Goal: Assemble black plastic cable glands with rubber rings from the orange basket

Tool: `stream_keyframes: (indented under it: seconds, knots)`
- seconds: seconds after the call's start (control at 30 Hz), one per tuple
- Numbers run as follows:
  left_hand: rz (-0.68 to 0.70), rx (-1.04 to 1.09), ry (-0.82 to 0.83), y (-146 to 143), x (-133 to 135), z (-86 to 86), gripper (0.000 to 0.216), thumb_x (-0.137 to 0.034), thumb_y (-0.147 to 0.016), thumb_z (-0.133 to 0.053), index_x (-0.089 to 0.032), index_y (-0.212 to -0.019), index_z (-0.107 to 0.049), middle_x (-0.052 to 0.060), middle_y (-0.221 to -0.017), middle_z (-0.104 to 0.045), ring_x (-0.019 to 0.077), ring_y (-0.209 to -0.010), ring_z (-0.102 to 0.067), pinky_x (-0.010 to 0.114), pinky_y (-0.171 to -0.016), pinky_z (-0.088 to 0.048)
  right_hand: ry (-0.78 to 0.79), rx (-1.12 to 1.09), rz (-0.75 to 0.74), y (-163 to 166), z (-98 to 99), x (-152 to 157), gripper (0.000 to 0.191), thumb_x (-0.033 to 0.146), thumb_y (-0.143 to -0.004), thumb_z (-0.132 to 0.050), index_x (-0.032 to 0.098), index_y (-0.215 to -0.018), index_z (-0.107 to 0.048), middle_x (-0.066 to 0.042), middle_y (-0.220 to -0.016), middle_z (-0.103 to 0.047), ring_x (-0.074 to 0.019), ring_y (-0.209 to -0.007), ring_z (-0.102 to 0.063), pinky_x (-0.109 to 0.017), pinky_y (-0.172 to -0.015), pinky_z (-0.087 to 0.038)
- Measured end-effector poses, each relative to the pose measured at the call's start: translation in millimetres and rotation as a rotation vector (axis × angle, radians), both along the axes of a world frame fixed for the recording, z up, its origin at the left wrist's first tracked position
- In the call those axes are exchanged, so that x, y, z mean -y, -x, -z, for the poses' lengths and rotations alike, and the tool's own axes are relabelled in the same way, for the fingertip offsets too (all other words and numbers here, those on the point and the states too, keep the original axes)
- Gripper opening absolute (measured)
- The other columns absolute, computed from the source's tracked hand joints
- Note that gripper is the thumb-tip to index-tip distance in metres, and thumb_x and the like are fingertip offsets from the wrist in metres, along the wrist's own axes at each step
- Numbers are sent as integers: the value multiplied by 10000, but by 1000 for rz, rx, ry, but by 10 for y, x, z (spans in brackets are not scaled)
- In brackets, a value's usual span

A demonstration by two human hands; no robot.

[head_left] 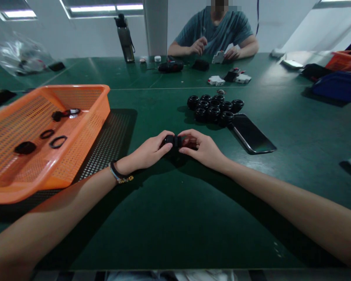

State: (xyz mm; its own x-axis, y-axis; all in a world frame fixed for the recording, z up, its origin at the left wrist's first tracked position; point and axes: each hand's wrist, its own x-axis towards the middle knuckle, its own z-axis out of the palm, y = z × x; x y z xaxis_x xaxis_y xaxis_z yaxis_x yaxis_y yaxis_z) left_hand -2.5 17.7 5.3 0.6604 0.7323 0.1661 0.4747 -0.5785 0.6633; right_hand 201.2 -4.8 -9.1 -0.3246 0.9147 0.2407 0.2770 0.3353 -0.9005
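My left hand (152,150) has its grip closed around one end of a small black part (176,141); my right hand (206,150), curled slightly wider, grasps the other. The part is right of the orange basket (84,93), which holds black rings (51,144) and a round black piece (25,147). Right of the basket, the tabletop (175,226) stretches beneath my forearms to its near edge.

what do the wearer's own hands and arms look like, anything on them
Both hands are ungloved, and no sleeves show on the arms. The left hand has a dark band at its wrist, next to a thin, pale bluish bracelet with gold-coloured pieces. The right hand has a bare wrist; whether a finger wears a ring is too small to tell.
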Motion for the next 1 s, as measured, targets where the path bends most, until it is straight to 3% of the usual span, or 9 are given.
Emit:
stream_keyframes:
  seconds: [1.0]
  knots:
    - [-9, -11, 2, 4, 6, -6, 398, -414, -902, -350, -149, -1169, -481, 71, -991, -634, 200, -828, -596, 312, -748, -461, -34, 100, 54, 17, 11, -13, 239, 255, -766, -662, 183, -987, -610, 21, -702, -636, -142, -650, -604, -300, -639, -485]
